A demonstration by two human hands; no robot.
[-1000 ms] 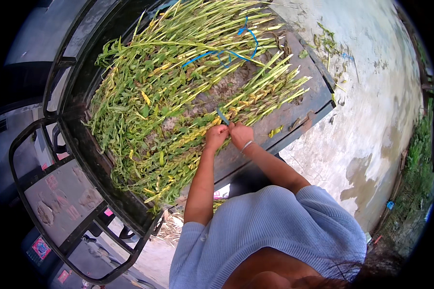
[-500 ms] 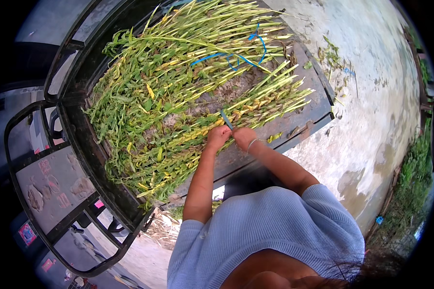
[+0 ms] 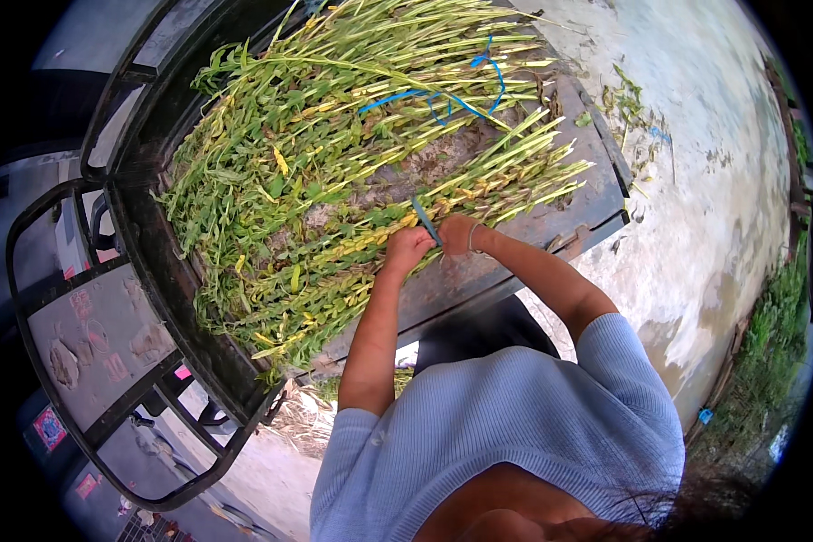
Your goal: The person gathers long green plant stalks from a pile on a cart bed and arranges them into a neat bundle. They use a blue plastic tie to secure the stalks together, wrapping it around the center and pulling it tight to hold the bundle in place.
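Observation:
A bundle of cut green and yellow plant stalks (image 3: pixel 506 185) lies along the near side of a metal cart bed (image 3: pixel 479 271). Around it runs a flat blue-grey strap (image 3: pixel 424 217), whose lower part passes down between my hands. My left hand (image 3: pixel 410 247) is closed in a fist at the strap's left, against the bundle's near edge. Just right of it my right hand (image 3: pixel 459 234), with a bracelet at the wrist, is closed on the strap too. The fingertips and the strap's ends are hidden by the hands.
More leafy stalks (image 3: pixel 244 163) fill the far and left of the bed, with a loose bright blue strip (image 3: pixel 490 86) on them. A dark metal rail frame (image 3: pixel 86 185) rises at the left. Concrete ground (image 3: pixel 686 181) with scattered leaves lies to the right.
My right hand has risen slightly and its elbow has swung outward to the right. My left hand stays close to the same spot. The strap still circles the bundle.

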